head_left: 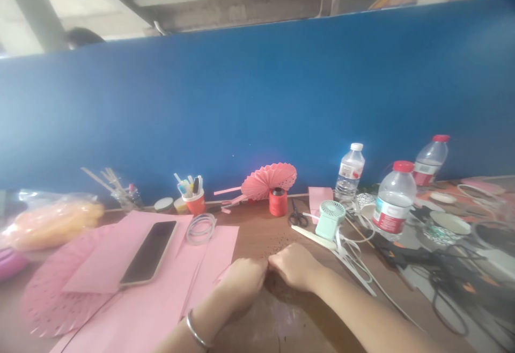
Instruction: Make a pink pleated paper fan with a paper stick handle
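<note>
My left hand, with a silver bangle on its wrist, is closed over the brown desk. Knuckle to knuckle with it is my right hand, also closed. The fingers curl downward, so whatever they may hold is hidden. Small dark specks are scattered on the wood just beyond the hands. Left of them lie large pink paper sheets with a phone and a coil of clear tubing on top. A pair of black scissors rests beyond my right hand.
Behind stand a pink folded paper fan, a red jar and a cup of pens. To the right are a mint handheld fan, cables and water bottles. A blue partition closes the back.
</note>
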Tool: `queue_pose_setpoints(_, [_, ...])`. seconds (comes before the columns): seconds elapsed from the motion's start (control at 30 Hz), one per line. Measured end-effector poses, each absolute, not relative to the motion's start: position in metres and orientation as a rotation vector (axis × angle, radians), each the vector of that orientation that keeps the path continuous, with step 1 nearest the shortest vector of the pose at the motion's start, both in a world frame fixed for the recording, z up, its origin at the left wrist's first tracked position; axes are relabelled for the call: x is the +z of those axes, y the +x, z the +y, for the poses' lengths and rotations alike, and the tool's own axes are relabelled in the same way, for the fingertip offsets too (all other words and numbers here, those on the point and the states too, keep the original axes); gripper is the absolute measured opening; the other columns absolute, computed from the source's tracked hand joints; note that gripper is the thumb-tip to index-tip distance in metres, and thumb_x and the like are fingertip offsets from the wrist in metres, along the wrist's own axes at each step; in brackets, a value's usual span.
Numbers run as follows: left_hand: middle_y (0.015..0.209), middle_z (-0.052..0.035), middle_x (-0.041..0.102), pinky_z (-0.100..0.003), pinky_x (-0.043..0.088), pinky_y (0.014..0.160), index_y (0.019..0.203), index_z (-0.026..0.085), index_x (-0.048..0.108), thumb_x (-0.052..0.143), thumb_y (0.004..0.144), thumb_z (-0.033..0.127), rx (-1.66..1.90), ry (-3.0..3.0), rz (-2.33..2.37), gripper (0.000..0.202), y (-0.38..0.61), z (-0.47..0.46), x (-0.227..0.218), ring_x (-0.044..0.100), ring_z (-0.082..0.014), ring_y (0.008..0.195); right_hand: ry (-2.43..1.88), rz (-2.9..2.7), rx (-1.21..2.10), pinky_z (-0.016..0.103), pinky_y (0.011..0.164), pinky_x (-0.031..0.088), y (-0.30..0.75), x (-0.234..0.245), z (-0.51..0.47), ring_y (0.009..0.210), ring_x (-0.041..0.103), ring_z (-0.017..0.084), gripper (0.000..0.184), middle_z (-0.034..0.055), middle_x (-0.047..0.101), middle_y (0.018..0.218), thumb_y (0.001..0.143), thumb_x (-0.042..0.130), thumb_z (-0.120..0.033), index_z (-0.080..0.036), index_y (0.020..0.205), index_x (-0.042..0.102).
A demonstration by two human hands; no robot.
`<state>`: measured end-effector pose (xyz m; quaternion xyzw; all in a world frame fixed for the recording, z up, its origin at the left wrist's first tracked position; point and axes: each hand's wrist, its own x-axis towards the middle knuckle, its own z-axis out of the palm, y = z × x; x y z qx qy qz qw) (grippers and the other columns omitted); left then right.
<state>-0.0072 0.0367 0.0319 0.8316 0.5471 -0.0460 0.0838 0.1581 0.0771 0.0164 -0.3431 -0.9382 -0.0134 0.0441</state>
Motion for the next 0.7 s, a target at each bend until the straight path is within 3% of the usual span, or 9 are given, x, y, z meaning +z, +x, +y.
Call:
queue_pose_setpoints(0.17, [0.07,-0.0141,0.064,-0.039,0.049,0.062,0.081,0.01,0.062,0.044,0.08,0.023,-0.3,2.458,1.685,0.022,-0.004,0.039,0.027,0.064,-0.0272,0.066,-1.037,-2.877,-0.04,0.027,0.053,0.032,0.157,0.016,0.077,0.065,0.063,0.022,0.022,0.0062,0.068,0.073,0.083,0.038,-0.025,-0.018,0.076,0.058])
queue_pose_setpoints(0.47, [0.07,-0.0155,0.065,-0.037,0.049,0.068,0.082,0.01,0.065,0.04,0.081,0.02,-0.228,2.484,1.737,0.027,-0.008,0.042,0.016,0.064,-0.0258,0.069,-1.039,-2.854,-0.045,0.027,0.05,0.028,0.156,0.008,0.078,0.061,0.062,0.021,0.028,0.0067,0.068,0.071,0.086,0.034,-0.029,-0.019,0.075,0.058])
queue_pose_setpoints(0.7, [0.066,-0.0169,0.063,-0.042,0.05,0.062,0.078,0.008,0.066,0.041,0.079,0.018,-0.267,2.52,1.7,0.027,-0.012,0.045,0.003,0.063,-0.0283,0.064,-1.006,-2.851,-0.043,0.027,0.049,0.024,0.156,0.009,0.079,0.06,0.062,0.02,0.025,0.0046,0.068,0.07,0.084,0.037,-0.027,-0.021,0.072,0.058])
